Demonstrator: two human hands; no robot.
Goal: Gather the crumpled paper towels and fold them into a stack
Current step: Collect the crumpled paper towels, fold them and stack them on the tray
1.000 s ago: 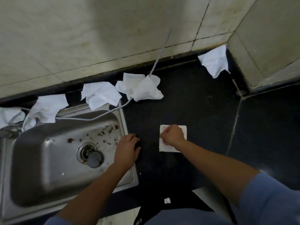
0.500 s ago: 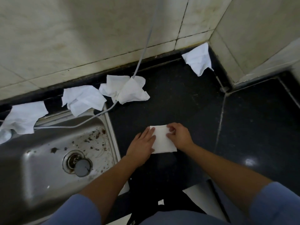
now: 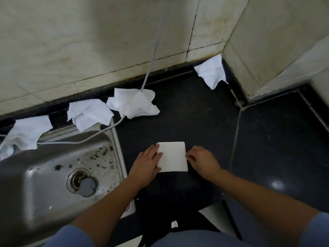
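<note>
I am pressing my left hand (image 3: 146, 164) flat on the left edge of the folded towel (image 3: 172, 156), fingers straight and gripping nothing. My right hand (image 3: 203, 162) is sitting at the towel's right edge with its fingers curled and the tips touching the paper. I cannot tell whether they are pinching the edge or only pressing on it. The folded towel is lying flat, a white square, on the dark counter (image 3: 195, 113) between my hands, near the right side of the sink (image 3: 44, 175).

Crumpled towels are lying along the back of the counter by the wall. The corner towel (image 3: 211, 72) is leaning in the far right corner, well apart from my hands. The middle towel (image 3: 132, 104) is touching a grey cable (image 3: 151, 59) that is hanging down the wall and trailing on into the sink. Just left of it, the third towel (image 3: 89, 113) is overlapping the sink's back rim. The left towel (image 3: 26, 132) is draping over that rim further along. A round plug (image 3: 87, 187) is sitting at the drain among dark specks.
</note>
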